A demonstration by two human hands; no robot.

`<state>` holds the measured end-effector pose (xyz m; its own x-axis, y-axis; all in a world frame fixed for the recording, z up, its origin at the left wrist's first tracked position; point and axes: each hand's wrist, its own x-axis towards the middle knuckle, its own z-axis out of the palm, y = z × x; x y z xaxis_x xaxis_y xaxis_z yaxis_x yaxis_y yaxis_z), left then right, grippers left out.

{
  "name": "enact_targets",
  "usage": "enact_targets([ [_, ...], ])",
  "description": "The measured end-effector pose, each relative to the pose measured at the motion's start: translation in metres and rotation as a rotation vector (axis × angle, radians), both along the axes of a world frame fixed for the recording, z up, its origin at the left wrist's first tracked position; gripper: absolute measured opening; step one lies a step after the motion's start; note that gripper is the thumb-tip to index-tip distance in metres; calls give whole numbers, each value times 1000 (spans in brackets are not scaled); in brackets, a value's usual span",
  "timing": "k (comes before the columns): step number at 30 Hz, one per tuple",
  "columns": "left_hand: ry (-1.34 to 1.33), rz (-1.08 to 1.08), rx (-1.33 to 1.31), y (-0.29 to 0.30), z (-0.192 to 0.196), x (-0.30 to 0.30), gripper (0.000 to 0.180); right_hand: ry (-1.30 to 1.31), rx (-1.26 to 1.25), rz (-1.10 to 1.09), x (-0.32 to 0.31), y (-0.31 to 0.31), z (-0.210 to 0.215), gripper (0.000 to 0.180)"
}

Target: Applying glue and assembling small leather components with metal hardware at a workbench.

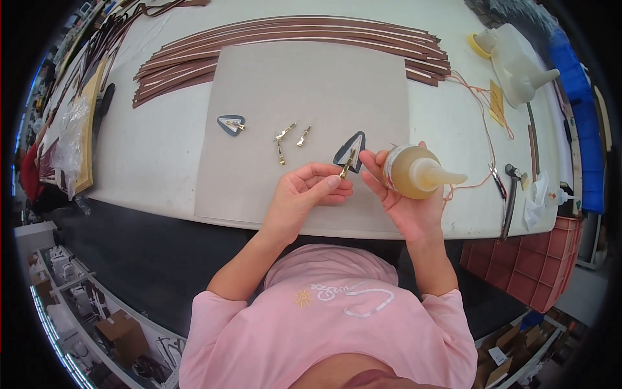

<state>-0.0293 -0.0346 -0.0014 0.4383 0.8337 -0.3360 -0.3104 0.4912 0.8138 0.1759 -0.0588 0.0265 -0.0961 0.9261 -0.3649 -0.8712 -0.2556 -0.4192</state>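
Note:
My left hand point(301, 194) pinches a small gold-coloured metal snap hook point(345, 174) between thumb and fingers. Its upper part lies over a dark-edged triangular piece point(338, 157) with a pale centre, just above my fingertips. In my right hand point(411, 214) is a squeeze bottle point(403, 170) of amber liquid, tilted so its long nozzle point(447, 176) points right, away from the triangle. My right fingertips come close to the triangle's edge; whether they touch it I cannot tell. Further left on the grey board point(259, 188) lie three loose gold hooks point(304, 135) and a second triangular piece point(223, 120) bearing metal hardware.
Long brown straps point(291, 32) lie across the table's far side. At right are a large translucent jug point(512, 65), orange cord point(492, 139), a hammer point(509, 201) and pliers point(497, 181). Plastic-wrapped material point(70, 133) lies at left. A red crate point(525, 259) stands below the right edge.

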Motion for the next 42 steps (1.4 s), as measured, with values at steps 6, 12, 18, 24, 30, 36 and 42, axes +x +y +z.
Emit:
enact_targets([
  [6, 79, -47, 69, -9, -5, 2, 18, -7, -58, 32, 0, -5, -3, 54],
  [12, 89, -52, 36, -13, -10, -4, 14, -20, -62, 90, 12, -2, -3, 56],
  [18, 42, -55, -67, -32, -9, -23, 9, -534, 199, -442, 50, 8, -4, 55],
  [24, 45, -72, -90, -37, -12, -30, 10, -1089, 517, -391, 74, 7, -8, 55],
  [30, 74, -81, -72, -38, -12, -32, 11, -1082, 429, -364, 73, 19, -5, 45],
  [36, 82, -98, -70, -36, -9, -31, 13, -1122, 472, -355, 73, 24, -5, 45],
  [42, 85, -113, -76, -36, -9, -31, 12, -1134, 496, -317, 71, 25, -5, 46],
])
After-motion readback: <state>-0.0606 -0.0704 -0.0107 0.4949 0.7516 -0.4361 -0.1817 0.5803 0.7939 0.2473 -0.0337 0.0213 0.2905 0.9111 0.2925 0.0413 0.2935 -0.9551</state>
